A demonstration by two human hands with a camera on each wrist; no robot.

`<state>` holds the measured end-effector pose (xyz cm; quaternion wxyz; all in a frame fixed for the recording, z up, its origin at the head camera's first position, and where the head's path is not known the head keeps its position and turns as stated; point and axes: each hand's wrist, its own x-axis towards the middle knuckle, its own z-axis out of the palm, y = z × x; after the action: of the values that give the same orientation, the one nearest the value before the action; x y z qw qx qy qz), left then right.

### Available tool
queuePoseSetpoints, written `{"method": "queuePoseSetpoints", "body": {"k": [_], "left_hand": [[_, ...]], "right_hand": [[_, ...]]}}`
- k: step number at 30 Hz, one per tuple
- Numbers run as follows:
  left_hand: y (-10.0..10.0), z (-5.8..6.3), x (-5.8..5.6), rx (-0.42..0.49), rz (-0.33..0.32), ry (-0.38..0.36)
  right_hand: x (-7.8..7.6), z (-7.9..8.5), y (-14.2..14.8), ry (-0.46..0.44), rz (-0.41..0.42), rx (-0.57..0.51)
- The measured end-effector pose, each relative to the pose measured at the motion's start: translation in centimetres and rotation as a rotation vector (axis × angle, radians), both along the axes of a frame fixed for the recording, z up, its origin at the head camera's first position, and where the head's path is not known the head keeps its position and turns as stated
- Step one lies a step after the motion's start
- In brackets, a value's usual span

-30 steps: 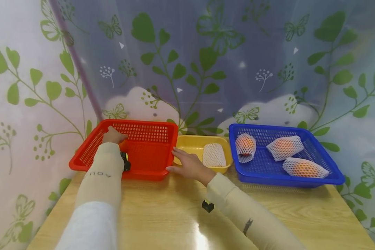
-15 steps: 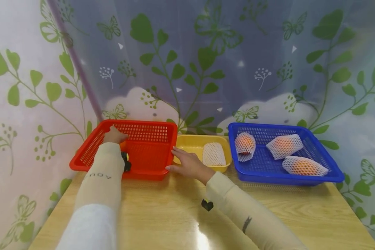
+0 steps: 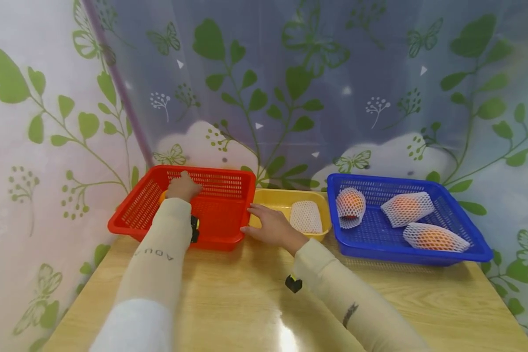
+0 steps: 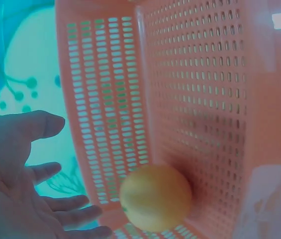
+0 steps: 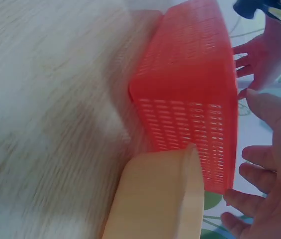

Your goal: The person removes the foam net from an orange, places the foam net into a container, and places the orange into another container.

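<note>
An orange lies in the corner of the red basket, and part of it shows past the left hand in the head view. My left hand hovers over that basket with its fingers spread and apart from the orange; the left wrist view shows the palm with nothing in it. At the basket's right rim, the fingertips of my right hand sit against or right beside the red plastic, its fingers loosely extended and holding nothing.
Between the baskets stands a yellow bin with white foam netting inside. A blue basket on the right holds several fruits in foam nets, among them a netted fruit. Patterned cloth hangs behind the wooden table.
My left hand has let go of the orange and moved right, leaving it at the basket's left end. The right hand stays at the rim; the head view has shifted slightly.
</note>
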<state>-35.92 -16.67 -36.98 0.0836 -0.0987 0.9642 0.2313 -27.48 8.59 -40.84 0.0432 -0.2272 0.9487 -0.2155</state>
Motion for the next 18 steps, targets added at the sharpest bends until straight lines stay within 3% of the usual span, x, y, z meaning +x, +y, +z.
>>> {"method": "queuePoseSetpoints", "body": {"k": [5, 13, 18], "left_hand": [[1.3, 0.7, 0.8, -0.076, -0.070, 0.035], [3.7, 1.9, 2.3, -0.125, -0.181, 0.057], [5.9, 2.7, 3.2, -0.140, -0.229, 0.126]], "right_hand": [[0.3, 0.8, 1.4, 0.032, -0.028, -0.056], [1.4, 1.9, 5.7, 0.108, 0.006, 0.044], [2.4, 2.6, 8.4, 0.139, 0.036, 0.056]]}}
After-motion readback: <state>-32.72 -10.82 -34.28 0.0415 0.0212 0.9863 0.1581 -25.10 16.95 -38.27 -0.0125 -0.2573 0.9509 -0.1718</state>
